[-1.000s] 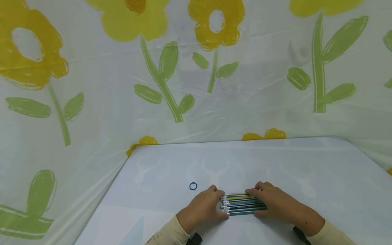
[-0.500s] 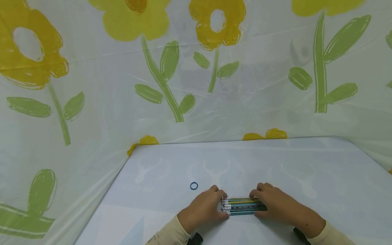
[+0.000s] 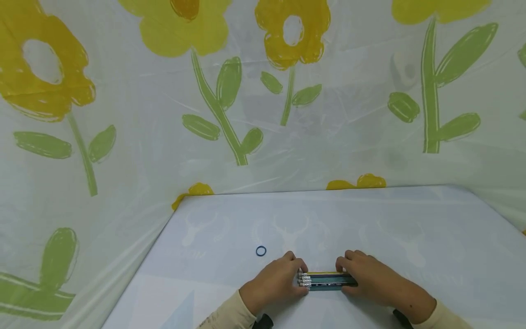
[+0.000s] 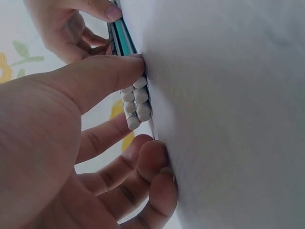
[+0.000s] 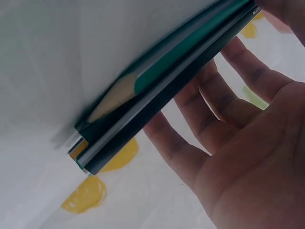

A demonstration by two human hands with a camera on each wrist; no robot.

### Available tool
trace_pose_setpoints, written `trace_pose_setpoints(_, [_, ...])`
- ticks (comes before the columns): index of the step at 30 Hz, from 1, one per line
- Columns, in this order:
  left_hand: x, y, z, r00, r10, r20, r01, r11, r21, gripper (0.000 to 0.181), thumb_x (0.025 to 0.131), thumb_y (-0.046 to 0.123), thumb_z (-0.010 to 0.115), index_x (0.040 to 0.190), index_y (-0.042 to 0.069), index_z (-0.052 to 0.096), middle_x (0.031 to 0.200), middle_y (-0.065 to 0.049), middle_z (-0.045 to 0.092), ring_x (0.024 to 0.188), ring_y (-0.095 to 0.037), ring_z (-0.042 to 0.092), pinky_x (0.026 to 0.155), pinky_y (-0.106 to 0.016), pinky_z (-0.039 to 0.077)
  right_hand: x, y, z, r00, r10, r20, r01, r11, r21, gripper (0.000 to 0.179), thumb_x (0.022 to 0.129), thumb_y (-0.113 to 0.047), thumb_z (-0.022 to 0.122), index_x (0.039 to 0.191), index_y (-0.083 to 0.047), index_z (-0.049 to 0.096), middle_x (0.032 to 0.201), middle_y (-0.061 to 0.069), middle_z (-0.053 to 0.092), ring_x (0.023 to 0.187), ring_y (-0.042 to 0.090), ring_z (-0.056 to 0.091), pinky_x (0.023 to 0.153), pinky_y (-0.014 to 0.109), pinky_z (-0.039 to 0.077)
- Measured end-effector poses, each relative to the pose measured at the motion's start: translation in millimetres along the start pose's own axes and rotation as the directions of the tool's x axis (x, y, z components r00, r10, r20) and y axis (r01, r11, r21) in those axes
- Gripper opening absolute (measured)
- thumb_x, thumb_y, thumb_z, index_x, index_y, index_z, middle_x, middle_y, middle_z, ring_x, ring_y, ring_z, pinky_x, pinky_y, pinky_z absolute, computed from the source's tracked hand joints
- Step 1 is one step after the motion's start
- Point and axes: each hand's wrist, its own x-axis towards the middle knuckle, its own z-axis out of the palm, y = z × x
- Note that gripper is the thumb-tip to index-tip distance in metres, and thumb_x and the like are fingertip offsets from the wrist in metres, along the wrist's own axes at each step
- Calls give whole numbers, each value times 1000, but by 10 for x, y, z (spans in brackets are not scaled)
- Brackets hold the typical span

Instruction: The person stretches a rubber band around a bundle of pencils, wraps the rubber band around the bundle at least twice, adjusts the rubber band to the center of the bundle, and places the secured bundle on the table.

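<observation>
A bundle of pencils (image 3: 324, 281), mostly green and dark with a yellow one at the far side, lies crosswise on the table between both hands. My left hand (image 3: 275, 282) holds the eraser ends, thumb on the near side and fingers on the far side. Those white erasers (image 4: 141, 95) are stacked in two layers in the left wrist view. Towards the other end, my right hand (image 3: 370, 279) grips the bundle between thumb and fingers. A sharpened green pencil (image 5: 157, 71) shows beside a dark one in the right wrist view; the palm partly hides the ends from the head view.
A small blue ring (image 3: 260, 251), like a rubber band, lies on the white table (image 3: 205, 256) beyond my left hand. Behind the table hangs a flower-printed curtain (image 3: 349, 128), which also covers the left side.
The far-side fingers have drawn nearer to the thumbs. The pencils have gone from a wide flat row to a narrower bundle. The blue ring still lies in its place.
</observation>
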Motion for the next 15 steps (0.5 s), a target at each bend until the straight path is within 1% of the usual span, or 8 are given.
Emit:
trace_pose_setpoints(5, [-4,6,0,1000,-5,19,5,1000,-12,35,81,31,84,111,20,69,100,4,58,76,-2,49,72,-18,47,-11,4,13,1000,-3,-6,2,1000,-10,35,73,-31,89,97,-27,65,87,-12,54,81,8,48,80,33,52])
trace_pose_setpoints(10, [1,-3,11,999,-9,49,11,1000,-27,35,82,32,83,112,21,68,101,5,56,77,-3,49,73,-18,47,-12,1,11,1000,-7,15,7,1000,-3,34,74,-32,88,98,-28,65,87,-11,54,82,9,48,80,34,52])
trace_pose_setpoints(15, [-4,-8,1,998,-13,57,16,999,-35,34,84,31,81,113,21,66,103,5,55,78,-3,49,73,-19,47,-18,1,7,1000,-26,1,26,1000,-8,34,74,-33,88,99,-28,64,88,-12,54,83,8,48,80,34,52])
